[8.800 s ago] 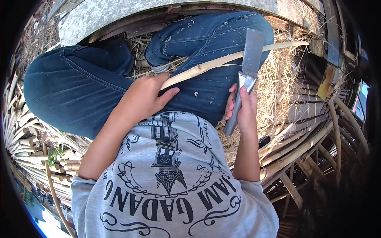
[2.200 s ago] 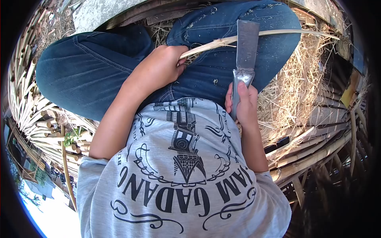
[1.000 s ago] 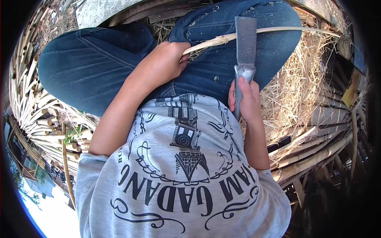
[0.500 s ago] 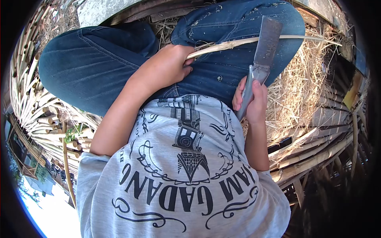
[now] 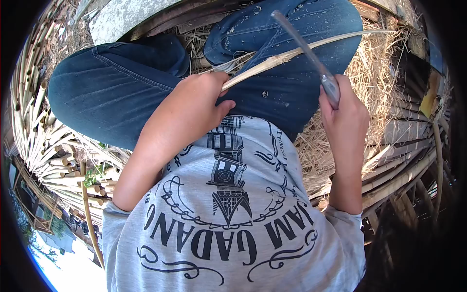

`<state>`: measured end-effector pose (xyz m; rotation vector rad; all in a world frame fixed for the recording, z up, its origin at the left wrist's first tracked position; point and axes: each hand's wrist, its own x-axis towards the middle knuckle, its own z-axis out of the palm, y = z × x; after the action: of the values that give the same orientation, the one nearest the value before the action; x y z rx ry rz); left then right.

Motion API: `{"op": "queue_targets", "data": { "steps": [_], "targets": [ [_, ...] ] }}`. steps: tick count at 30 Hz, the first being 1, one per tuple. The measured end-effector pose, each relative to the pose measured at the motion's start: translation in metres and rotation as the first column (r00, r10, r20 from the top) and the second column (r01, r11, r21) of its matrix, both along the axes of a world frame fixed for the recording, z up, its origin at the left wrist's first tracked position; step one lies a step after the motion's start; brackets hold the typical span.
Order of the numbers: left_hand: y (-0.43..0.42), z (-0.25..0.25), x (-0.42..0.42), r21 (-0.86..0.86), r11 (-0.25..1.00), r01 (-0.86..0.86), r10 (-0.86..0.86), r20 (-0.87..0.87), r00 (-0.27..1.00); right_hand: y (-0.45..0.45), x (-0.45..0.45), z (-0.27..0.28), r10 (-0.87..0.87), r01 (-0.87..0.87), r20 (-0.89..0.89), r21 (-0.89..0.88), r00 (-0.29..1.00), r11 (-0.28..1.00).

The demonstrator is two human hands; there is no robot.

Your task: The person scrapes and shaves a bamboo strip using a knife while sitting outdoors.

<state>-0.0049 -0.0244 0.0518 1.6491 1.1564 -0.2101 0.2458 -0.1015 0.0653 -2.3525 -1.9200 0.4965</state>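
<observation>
My left hand [image 5: 206, 92] is closed around the near end of a pale bamboo strip [image 5: 277, 60]. The strip slants across my lap to the upper right, with a rough, frayed node near its middle. In my right hand [image 5: 344, 108], the fingers are wrapped round the grey handle of a broad-bladed knife [image 5: 297, 40]. Its blade points up and left and shows almost edge-on. In view it crosses over the strip; whether it touches is unclear. Part of the handle is hidden by my fingers.
My legs in blue jeans [image 5: 121, 80] are folded, with shavings on the cloth. Bamboo shavings [image 5: 377, 82] pile up at the right. Bundled bamboo poles [image 5: 34, 126] lie at the left, split bamboo lengths [image 5: 404, 180] at the lower right, and a stone slab [image 5: 126, 19] ahead.
My right hand has turned and shifted right, so the knife's blade went from broadside to nearly edge-on, tilted left. My left hand moved slightly down and left with the strip.
</observation>
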Motion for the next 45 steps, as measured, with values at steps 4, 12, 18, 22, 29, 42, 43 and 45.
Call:
{"op": "queue_targets", "data": {
  "steps": [4, 12, 18, 22, 29, 42, 43, 45],
  "targets": [
    [-0.007, -0.005, -0.006, 0.044, 0.999, -0.023, 0.020, 0.058, 0.998, 0.009, 0.026, 0.022, -0.169, 0.162, 0.115, 0.066, 0.979, 0.985],
    [-0.008, -0.002, 0.004, 0.219, 0.975, 0.033, -0.043, 0.044, 0.998, 0.003, -0.004, -0.005, 0.098, -0.099, -0.038, -0.030, 0.994, 0.995],
    [-0.009, -0.009, -0.001, 0.061, 0.998, -0.021, 0.016, 0.095, 0.995, -0.004, -0.006, 0.002, 0.020, -0.020, -0.013, -0.025, 1.000, 0.999],
    [-0.010, -0.008, -0.001, 0.107, 0.994, -0.027, 0.017, 0.098, 0.995, -0.004, -0.012, -0.008, 0.074, -0.074, -0.047, 0.019, 0.996, 0.997],
    [-0.016, -0.002, -0.014, 0.006, 0.998, -0.060, 0.058, 0.132, 0.989, 0.007, 0.077, 0.017, -0.211, 0.219, 0.391, 0.023, 0.896, 0.975],
    [-0.028, -0.008, -0.008, 0.111, 0.994, -0.008, -0.002, 0.097, 0.995, 0.021, 0.076, 0.003, -0.182, 0.193, 0.374, 0.009, 0.909, 0.981],
    [-0.024, -0.012, -0.005, 0.115, 0.993, -0.020, 0.008, 0.107, 0.994, 0.021, 0.081, 0.009, -0.243, 0.241, 0.381, 0.055, 0.892, 0.969],
    [-0.026, -0.019, -0.006, 0.107, 0.992, -0.064, 0.051, 0.121, 0.991, 0.013, 0.053, 0.026, -0.254, 0.244, 0.226, 0.073, 0.940, 0.967]
  ]
}}
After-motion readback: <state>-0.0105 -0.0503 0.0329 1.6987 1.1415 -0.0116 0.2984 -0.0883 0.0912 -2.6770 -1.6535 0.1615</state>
